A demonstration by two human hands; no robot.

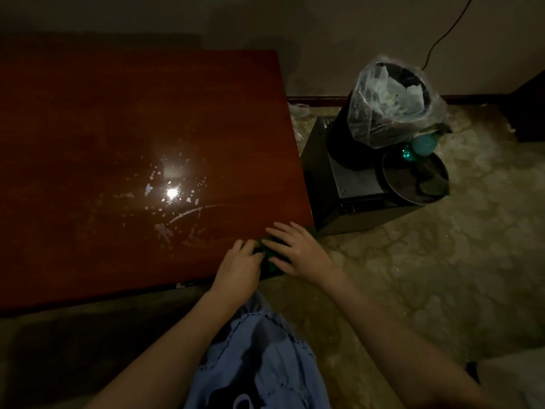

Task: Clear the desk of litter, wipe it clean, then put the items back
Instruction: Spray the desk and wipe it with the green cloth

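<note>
Evidently, both hands, left (240, 265) gripping and right (298, 250) flat, are bunching a green cloth (269, 255) on the red-brown wooden desk (118, 128); folding it into a firm pad should wipe best.

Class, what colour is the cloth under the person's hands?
Green cloth, seen in the head view.

The room is dim. A plain grey wall (324, 31) rises behind a black box-shaped cabinet (339, 184) standing on the floor. A dark wooden skirting board (318, 99) runs along the wall's foot just behind the cabinet. A thin black cable (442, 36) hangs down the wall above and right of it. Mottled, pale stone-patterned flooring (442, 261) spreads in front and right of the cabinet.
</note>
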